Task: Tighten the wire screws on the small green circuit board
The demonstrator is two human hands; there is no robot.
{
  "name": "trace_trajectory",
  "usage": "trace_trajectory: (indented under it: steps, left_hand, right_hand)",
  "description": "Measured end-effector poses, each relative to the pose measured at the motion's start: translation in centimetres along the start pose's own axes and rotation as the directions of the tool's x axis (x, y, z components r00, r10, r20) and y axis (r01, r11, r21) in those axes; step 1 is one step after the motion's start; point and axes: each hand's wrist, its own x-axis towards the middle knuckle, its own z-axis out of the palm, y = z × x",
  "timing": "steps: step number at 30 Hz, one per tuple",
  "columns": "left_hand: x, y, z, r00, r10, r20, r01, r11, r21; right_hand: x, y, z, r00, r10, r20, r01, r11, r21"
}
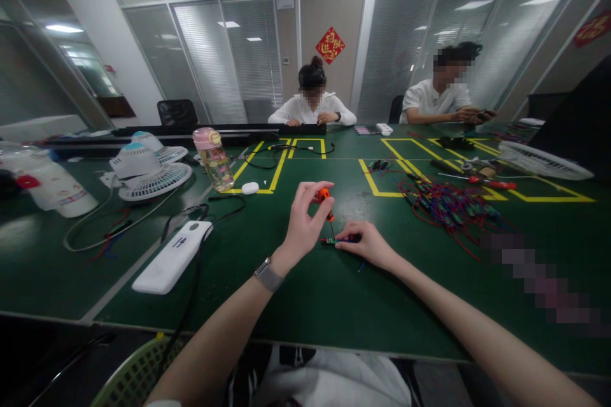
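Note:
My left hand point(308, 213) is closed around the orange handle of a small screwdriver point(326, 195), which stands nearly upright with its tip pointing down. Below the tip, a small green circuit board point(329, 241) with red and blue wires lies on the green table. My right hand point(365, 242) pinches the board's right end between thumb and fingers, resting low against the tabletop. The exact spot where the screwdriver tip meets the board is too small to make out.
A tangle of wired boards point(449, 203) lies to the right, near a red-handled screwdriver point(501, 184). Left are a white power bank point(174, 254), a pink-lidded bottle point(213, 158), a white case point(250, 188) and fans point(155, 181). Two people sit across the table point(296, 305).

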Motion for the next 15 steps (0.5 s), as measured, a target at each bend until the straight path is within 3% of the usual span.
trace_trajectory:
  steps: [4, 12, 15]
  left_hand:
    - [0.47, 0.05, -0.29, 0.997, -0.023, -0.073, 0.022, 1.000, -0.015]
    - [0.60, -0.15, -0.51, 0.988, -0.094, 0.122, 0.120, 0.967, -0.225]
    - [0.53, -0.15, -0.33, 0.990, -0.090, 0.113, 0.116, 0.961, -0.251]
  right_hand:
    - [0.02, 0.14, 0.08, 1.000, 0.003, -0.002, -0.003, 1.000, 0.004]
    - [0.05, 0.16, 0.06, 1.000, 0.008, -0.004, -0.008, 1.000, -0.002]
    - [0.11, 0.19, 0.07, 1.000, 0.013, 0.003, -0.013, 1.000, -0.011]
